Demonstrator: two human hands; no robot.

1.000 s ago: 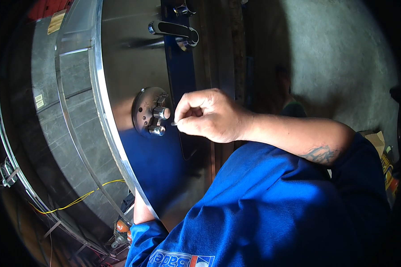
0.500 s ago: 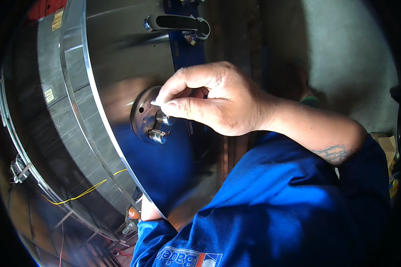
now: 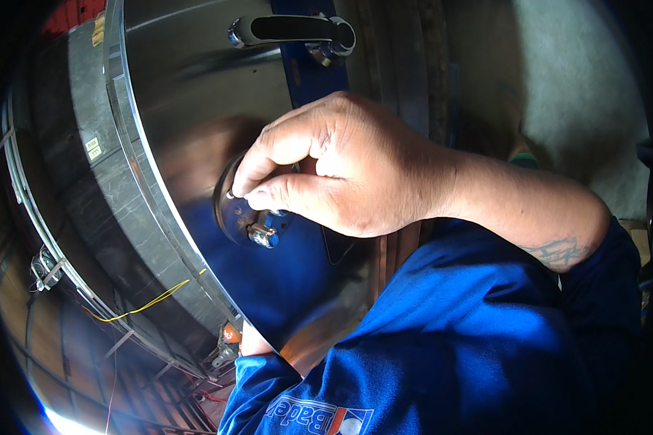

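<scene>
The thumb and forefinger of my right hand [image 3: 334, 170] are pinched together on a small pale piece [image 3: 230, 194], too small for me to tell its kind. They hold it at the face of a dark round plate [image 3: 228, 217], over the spot of a hole. The plate is mounted on a shiny metal panel [image 3: 189, 109]. Two short chrome knobs stick out of the plate; the lower knob [image 3: 263, 235] shows, while the upper one is mostly covered by my hand. My left hand [image 3: 253, 342] is at the panel's lower edge, its fingers hidden behind it.
A chrome lever handle [image 3: 294, 30] with a dark grip is fixed to a blue strip above my right hand. Left of the panel, a yellow cord [image 3: 152, 299] and metal rails [image 3: 29, 181] run past. An orange-and-grey tool [image 3: 230, 341] lies near my left sleeve.
My right hand has moved down and left, bringing the small pale piece to the plate's hole. The view has shifted slightly. My left arm stays at the panel's edge.
</scene>
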